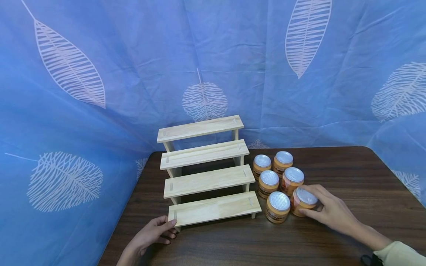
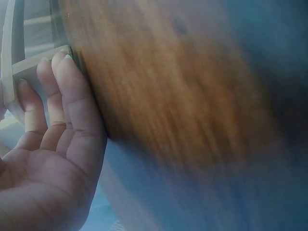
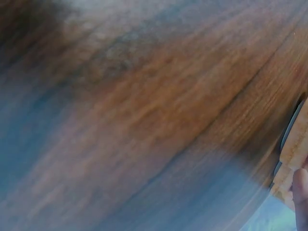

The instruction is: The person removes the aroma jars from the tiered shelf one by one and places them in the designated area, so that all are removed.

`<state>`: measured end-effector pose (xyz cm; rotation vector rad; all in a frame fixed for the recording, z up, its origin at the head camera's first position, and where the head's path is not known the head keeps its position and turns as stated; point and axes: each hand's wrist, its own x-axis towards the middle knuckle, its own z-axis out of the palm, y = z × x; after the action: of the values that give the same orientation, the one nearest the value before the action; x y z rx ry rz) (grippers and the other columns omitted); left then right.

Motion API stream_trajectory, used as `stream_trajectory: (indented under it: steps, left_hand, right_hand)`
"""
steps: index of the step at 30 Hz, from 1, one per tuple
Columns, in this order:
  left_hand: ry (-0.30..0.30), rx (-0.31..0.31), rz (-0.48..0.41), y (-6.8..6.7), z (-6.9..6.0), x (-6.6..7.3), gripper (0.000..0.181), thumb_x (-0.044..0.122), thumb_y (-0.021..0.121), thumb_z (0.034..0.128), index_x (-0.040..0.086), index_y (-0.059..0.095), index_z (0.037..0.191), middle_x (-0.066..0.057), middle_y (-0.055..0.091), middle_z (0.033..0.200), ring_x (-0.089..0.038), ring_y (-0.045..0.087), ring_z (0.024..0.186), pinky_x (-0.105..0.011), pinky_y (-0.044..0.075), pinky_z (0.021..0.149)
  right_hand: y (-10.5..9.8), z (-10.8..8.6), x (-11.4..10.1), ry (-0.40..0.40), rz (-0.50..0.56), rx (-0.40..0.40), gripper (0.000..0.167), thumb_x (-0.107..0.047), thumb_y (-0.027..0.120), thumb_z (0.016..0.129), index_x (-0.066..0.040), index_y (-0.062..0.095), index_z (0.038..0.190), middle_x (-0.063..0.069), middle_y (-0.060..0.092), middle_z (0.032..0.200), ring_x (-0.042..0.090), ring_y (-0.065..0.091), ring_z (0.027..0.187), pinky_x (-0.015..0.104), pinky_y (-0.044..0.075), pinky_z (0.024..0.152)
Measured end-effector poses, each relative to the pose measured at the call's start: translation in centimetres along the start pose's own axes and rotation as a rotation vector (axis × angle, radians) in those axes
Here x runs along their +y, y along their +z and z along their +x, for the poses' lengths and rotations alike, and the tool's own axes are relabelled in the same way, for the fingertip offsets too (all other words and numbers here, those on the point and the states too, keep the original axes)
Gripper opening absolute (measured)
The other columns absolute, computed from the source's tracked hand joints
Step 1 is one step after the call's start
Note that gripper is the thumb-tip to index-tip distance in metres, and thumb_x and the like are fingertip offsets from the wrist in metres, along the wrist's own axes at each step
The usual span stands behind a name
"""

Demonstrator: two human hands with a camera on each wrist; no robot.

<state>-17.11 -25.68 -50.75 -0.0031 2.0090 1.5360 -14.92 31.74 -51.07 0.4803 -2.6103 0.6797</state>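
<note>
A pale wooden stand point(image 1: 213, 211) with stepped shelves stands on the dark wooden table. My left hand point(image 1: 151, 234) pinches the front left corner of its lowest shelf, thumb on top and fingers below. The left wrist view shows the fingers point(image 2: 77, 101) bent beside the stand's wooden leg point(image 2: 38, 62). To the right, my right hand point(image 1: 332, 211) grips an orange jar point(image 1: 304, 199) with a silvery lid, the thumb at its near side and fingers behind. Only a fingertip point(image 3: 301, 185) and part of the jar point(image 3: 293, 149) show in the right wrist view.
Several matching jars point(image 1: 279, 207) stand upright in two close rows, between the stand and my right hand. Blue cloth point(image 1: 139, 92) with white leaf prints hangs behind and to the left of the table point(image 1: 219, 244).
</note>
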Motion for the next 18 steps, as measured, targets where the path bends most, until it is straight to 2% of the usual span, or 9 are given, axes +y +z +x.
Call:
stream_trajectory:
  steps: [11,16,18]
  left_hand:
    - [-0.012,0.013,0.002,0.07,-0.04,0.14,0.039,0.045,0.059,0.1005,0.006,0.059,0.101,-0.004,0.067,0.095,-0.014,0.068,0.084,-0.032,0.058,0.073]
    - [-0.012,0.03,0.011,0.14,0.01,0.09,0.039,0.045,0.06,0.0997,0.006,0.06,0.099,-0.004,0.067,0.094,-0.013,0.068,0.084,-0.032,0.059,0.072]
    - [-0.009,0.035,0.021,0.15,0.02,0.07,0.039,0.045,0.06,0.0997,0.006,0.06,0.098,-0.004,0.067,0.094,-0.013,0.068,0.084,-0.032,0.058,0.073]
  right_hand:
    - [-0.06,0.21,-0.23,-0.013,-0.029,-0.009,0.076,-0.03,0.093,0.069,-0.025,0.058,0.137,-0.002,0.059,0.123,-0.006,0.056,0.078,0.017,0.048,0.055]
    - [-0.24,0.2,-0.33,-0.013,-0.066,-0.035,0.077,-0.033,0.092,0.071,-0.025,0.055,0.139,0.001,0.059,0.126,-0.005,0.053,0.071,0.018,0.042,0.051]
    - [-0.51,0.24,-0.52,-0.017,-0.097,-0.043,0.078,-0.037,0.091,0.072,-0.025,0.054,0.14,0.003,0.059,0.128,0.0,0.056,0.071,0.019,0.04,0.05]
